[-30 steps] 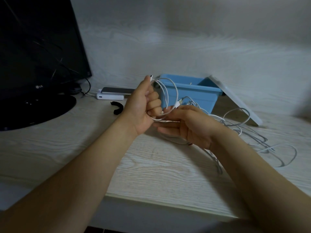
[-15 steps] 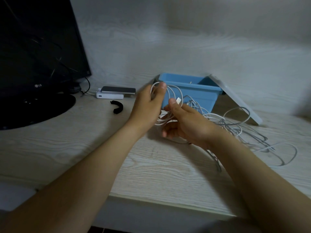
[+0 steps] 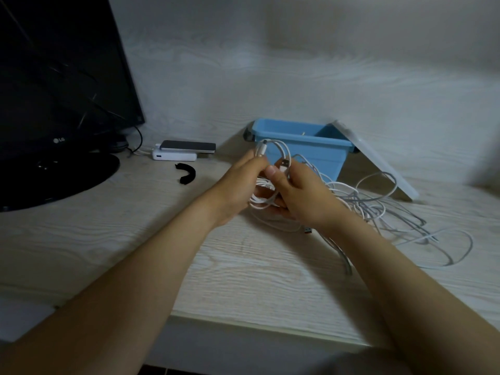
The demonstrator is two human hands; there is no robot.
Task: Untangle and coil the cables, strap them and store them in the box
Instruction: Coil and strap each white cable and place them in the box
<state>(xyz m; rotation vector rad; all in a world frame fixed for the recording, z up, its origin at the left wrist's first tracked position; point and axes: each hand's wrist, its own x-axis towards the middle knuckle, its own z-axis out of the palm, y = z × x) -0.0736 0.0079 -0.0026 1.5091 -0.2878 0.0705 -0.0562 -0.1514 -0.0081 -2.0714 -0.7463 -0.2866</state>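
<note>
My left hand (image 3: pixel 238 185) and my right hand (image 3: pixel 300 196) meet above the desk, both gripping a small coil of white cable (image 3: pixel 281 152). The left pinches one plug end at the top of the coil. The right thumb presses the other plug against the loops. More white cables (image 3: pixel 378 209) lie tangled on the desk to the right, trailing from under my right hand. The blue box (image 3: pixel 311 147) stands open just behind the hands. A black strap (image 3: pixel 186 173) lies curled on the desk to the left.
The box's white lid (image 3: pixel 378 161) leans against its right side. A black monitor (image 3: pixel 54 77) on a round base stands at the left. A phone on a white power bank (image 3: pixel 176 152) lies near the back wall. The desk's front edge (image 3: pixel 243 323) runs below my forearms.
My left hand dropped from a raised fist and now pinches the plug at the coil's top. My right hand rose from beneath the coil, gripping its loops and the other plug.
</note>
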